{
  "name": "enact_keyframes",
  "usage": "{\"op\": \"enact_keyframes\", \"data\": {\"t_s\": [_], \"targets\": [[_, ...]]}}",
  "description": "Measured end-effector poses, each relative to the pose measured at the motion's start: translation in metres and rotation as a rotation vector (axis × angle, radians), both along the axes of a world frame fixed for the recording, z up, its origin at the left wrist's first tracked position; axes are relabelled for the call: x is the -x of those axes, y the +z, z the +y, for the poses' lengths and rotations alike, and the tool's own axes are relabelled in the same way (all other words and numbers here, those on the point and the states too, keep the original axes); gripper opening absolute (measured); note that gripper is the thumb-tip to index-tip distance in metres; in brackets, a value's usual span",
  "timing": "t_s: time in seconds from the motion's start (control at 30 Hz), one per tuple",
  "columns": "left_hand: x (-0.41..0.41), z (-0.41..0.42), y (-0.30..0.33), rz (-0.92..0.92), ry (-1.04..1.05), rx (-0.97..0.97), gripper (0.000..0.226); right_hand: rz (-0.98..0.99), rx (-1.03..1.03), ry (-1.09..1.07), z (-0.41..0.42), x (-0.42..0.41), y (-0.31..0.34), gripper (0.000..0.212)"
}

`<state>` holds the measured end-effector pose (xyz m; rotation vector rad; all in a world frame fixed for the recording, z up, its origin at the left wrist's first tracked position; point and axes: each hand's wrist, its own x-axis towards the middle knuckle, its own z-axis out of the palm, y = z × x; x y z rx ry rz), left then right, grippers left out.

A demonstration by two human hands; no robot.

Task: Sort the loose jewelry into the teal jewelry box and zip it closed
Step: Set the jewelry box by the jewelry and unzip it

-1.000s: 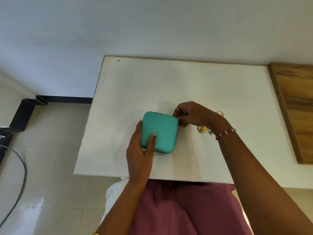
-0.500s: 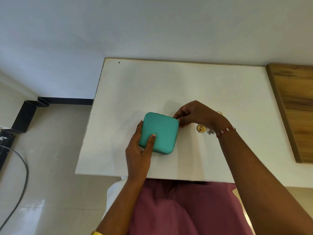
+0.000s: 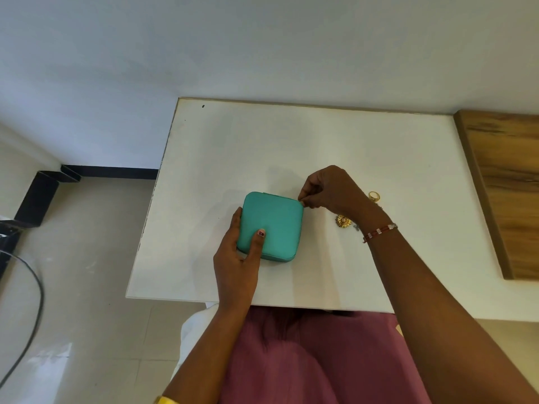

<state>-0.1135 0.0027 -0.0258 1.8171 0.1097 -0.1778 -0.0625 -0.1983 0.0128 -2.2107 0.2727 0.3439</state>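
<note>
While the left hand [image 3: 237, 258] steadies the closed teal jewelry box [image 3: 271, 225] mid-table, the right hand [image 3: 329, 191] has carried its pinch grip on the zipper pull toward the box's far right corner; unzipping is underway, and the gold ring [image 3: 374, 195] and gold pendant [image 3: 343, 221] wait beside it.

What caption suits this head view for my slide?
Left hand steadies teal jewelry box while right hand pinches its zipper pull.
</note>
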Motion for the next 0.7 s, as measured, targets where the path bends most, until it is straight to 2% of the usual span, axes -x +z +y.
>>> {"op": "enact_keyframes", "data": {"t_s": [0.23, 0.43, 0.57, 0.7], "targets": [[0.001, -0.004, 0.002, -0.012, 0.057, -0.025, 0.055, -0.197, 0.190, -0.148, 0.020, 0.026, -0.011, 0.004], [0.001, -0.005, 0.004, -0.010, 0.056, -0.039, 0.054, -0.080, 0.117, -0.224, 0.044, 0.082, -0.012, 0.003], [0.001, -0.005, 0.007, 0.004, 0.052, -0.047, 0.055, -0.100, 0.051, -0.372, 0.083, 0.117, -0.019, 0.002], [0.003, -0.005, 0.011, 0.019, 0.032, -0.079, 0.055, -0.123, 0.081, -0.409, 0.094, 0.119, -0.024, 0.005]]}}
